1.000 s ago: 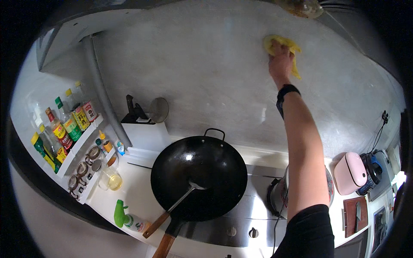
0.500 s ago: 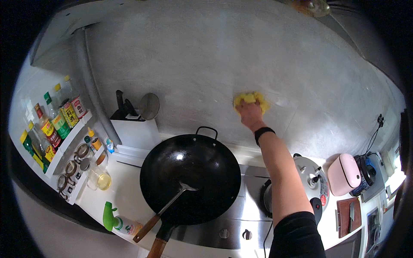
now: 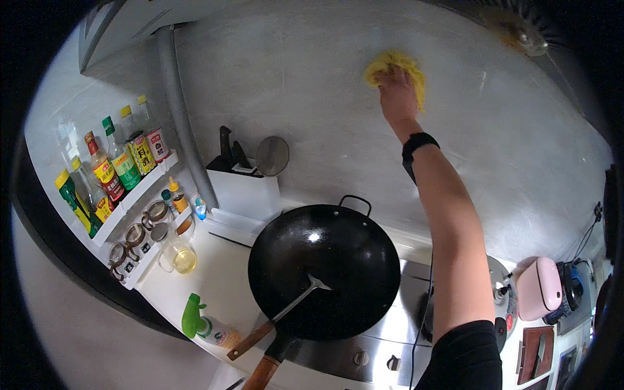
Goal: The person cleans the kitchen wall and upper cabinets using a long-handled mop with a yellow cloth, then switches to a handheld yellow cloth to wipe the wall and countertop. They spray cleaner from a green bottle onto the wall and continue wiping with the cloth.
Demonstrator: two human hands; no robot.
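Observation:
My right hand (image 3: 398,101) presses a yellow cloth (image 3: 413,68) flat against the grey wall (image 3: 312,84), high above the stove. Its fingers rest over the cloth, and a black band circles the wrist. Below and to the left of that arm, a large black wok (image 3: 325,260) sits on the stainless stove (image 3: 383,331). A spatula (image 3: 289,309) with a wooden handle lies in the wok. My left hand is out of the picture.
Seasoning bottles (image 3: 107,169) line a white rack at the left. A green-topped spray bottle (image 3: 211,328) lies on the counter near a glass oil jug (image 3: 177,257). Behind the wok stands a knife block (image 3: 244,192). A pressure cooker (image 3: 504,286) and pink appliance (image 3: 539,289) are at right.
My right hand has slid the yellow cloth upward along the wall. The view has shifted, so the wok and counter things appear farther right.

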